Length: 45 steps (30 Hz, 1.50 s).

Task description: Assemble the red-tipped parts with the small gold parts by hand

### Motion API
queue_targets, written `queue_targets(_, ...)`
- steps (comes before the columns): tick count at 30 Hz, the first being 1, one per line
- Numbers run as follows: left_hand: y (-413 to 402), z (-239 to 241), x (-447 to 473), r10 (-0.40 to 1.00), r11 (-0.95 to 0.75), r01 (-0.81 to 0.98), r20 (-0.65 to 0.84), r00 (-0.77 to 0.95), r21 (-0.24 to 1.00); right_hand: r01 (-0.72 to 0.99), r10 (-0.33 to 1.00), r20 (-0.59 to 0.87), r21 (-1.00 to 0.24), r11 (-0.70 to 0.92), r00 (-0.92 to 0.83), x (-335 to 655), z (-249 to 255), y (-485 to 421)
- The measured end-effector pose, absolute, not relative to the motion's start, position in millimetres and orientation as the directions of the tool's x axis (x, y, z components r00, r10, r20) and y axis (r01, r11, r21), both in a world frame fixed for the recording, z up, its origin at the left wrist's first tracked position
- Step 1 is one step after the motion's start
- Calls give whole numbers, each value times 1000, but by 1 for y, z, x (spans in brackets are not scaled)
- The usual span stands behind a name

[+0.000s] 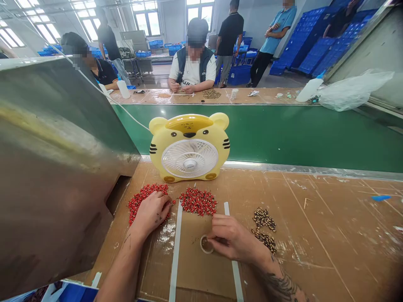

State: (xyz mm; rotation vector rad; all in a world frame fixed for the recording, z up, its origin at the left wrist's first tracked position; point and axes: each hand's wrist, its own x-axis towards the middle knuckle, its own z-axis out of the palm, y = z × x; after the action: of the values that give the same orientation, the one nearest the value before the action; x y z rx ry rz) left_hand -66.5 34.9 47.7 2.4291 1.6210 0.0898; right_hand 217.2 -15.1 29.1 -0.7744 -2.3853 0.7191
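Note:
My left hand rests over the left pile of small red pieces. Its fingers are closed, and a red piece shows at the fingertips. A second heap of red pieces, with thin metal-coloured ends, lies just right of it. My right hand is closed in a pinch at the right edge of a small white ring; what lies between its fingertips is hidden. The ring is on a brown board between two white tape strips. Dark specks lie left of the ring.
A yellow animal-faced fan stands behind the piles. Two clusters of black-and-gold pieces lie at right. A metal housing rises at left. Beyond the green belt a person sits handling small parts; others stand farther back.

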Motion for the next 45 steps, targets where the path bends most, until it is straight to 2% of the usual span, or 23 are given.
queue_targets(5, 39, 44, -57, 900, -411, 876, -41, 434, 252, 362, 638, 332, -605, 709, -695, 213, 32, -16)
queue_targets(10, 42, 37, -52, 889, -421, 856, -51, 455, 299, 314, 626, 305, -661, 682, -718, 213, 33, -15)
queue_targets(14, 40, 37, -53, 898, -412, 827, 20, 439, 383, 359, 666, 295, -658, 662, -685, 214, 30, -14)
queue_targets(16, 37, 39, -52, 918, -370, 779, 72, 390, 506, 341, 651, 296, -663, 667, -699, 214, 29, -14)
queue_targets(18, 34, 40, -50, 950, -266, 653, 79, 301, 709, 317, 637, 307, -668, 673, -707, 213, 29, -14)
queue_targets(20, 29, 38, -44, 968, -106, 416, -3, 252, 903, 329, 652, 318, -665, 671, -688, 213, 28, -14)
queue_targets(22, 25, 34, -37, 949, 76, 146, -117, 294, 986, 342, 661, 316, -661, 668, -680, 213, 28, -14)
queue_targets(24, 21, 28, -28, 909, 241, -44, -210, 361, 970, 326, 646, 304, -668, 669, -701, 213, 28, -13)
queue_targets(26, 17, 22, -19, 875, 365, -141, -287, 390, 920, 316, 639, 292, -678, 663, -712, 214, 28, -13)
queue_targets(33, 9, 16, -5, 794, 546, -257, -395, 462, 797, 320, 638, 268, -688, 651, -722, 215, 28, -13)
queue_targets(37, 7, 19, -4, 789, 566, -293, -405, 461, 770, 363, 671, 252, -683, 634, -698, 216, 27, -12)
queue_targets(45, 9, 12, -7, 812, 479, -209, -341, 473, 852, 347, 669, 240, -705, 618, -703, 216, 29, -12)
